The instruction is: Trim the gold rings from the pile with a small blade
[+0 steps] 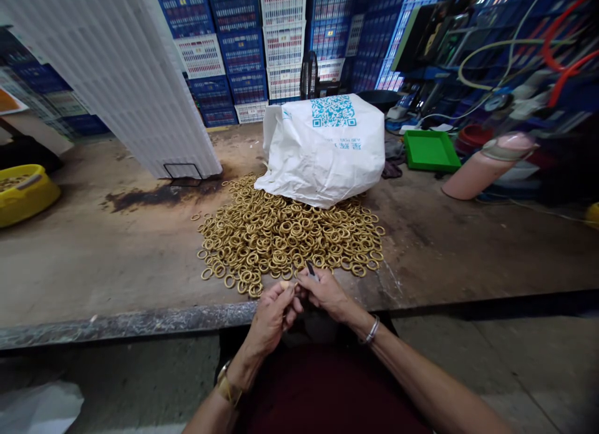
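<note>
My left hand (274, 312) is closed in a pinch at the table's front edge. Whatever lies between its fingertips is too small to make out. My right hand (330, 293) meets it there, its fingers wrapped round a small blade-like tool (311, 271) with a dark tip and a grey part. Just beyond both hands spreads a heap of brass-coloured rings (285, 234), with several loose ones at its borders. A white sack (327, 150) with blue print lies on its side behind the heap, its mouth over the back rings.
A tall white corrugated panel (121, 65) stands by a black wire stand (183, 172). At the left is a yellow bowl (28, 197). A green tray (431, 150) and a pink bottle (484, 168) stand right. Stacked crates (241, 47) line the back.
</note>
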The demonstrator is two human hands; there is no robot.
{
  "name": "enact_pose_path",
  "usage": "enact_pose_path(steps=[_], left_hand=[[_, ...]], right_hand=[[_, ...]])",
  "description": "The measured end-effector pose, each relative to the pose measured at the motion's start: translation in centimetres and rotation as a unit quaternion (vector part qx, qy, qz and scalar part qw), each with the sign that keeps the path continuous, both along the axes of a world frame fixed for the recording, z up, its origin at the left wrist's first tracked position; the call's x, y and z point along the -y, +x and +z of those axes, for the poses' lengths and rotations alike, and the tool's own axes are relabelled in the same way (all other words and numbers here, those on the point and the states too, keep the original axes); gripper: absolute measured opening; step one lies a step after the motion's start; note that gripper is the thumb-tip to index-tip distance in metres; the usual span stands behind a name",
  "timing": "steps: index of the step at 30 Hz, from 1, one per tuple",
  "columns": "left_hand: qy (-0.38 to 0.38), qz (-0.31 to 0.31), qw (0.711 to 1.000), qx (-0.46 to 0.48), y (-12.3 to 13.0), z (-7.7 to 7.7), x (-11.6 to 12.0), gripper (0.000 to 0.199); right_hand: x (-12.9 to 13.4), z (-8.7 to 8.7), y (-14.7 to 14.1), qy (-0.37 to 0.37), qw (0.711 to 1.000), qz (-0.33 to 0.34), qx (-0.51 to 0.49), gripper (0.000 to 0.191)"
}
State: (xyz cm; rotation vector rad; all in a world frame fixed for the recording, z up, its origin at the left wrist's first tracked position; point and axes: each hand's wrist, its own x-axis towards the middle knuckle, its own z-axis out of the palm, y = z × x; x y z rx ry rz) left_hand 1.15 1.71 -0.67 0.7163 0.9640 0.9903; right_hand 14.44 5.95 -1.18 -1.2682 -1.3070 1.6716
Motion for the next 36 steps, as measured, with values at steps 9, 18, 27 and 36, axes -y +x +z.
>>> enact_pose_path(steps=[9,18,27,36], left_hand=[[0.0,0.028,1.0,0.01,0.2,0.0,0.1,0.027],[0.021,0.05,0.99,-0.133,0.4,0.3,0.3,0.034],[0.034,0.066,0.986,-0.147,0.4,0.3,0.1,0.034],[0.051,0.071,0.982,-0.166,0.1,0.0,0.4,0.031]], right_hand=[[0.0,0.2,0.1,0.047,0.999,0.01,0.019,0.024],[-0.3,0.0,0.1,0.153,0.98,0.019,0.126,0.019],[0.6,-1.6,0.9,0.313,0.892,0.1,0.311,0.013],[0.8,0.0,0.5,0.301,0.843,0.176,0.41,0.014]])
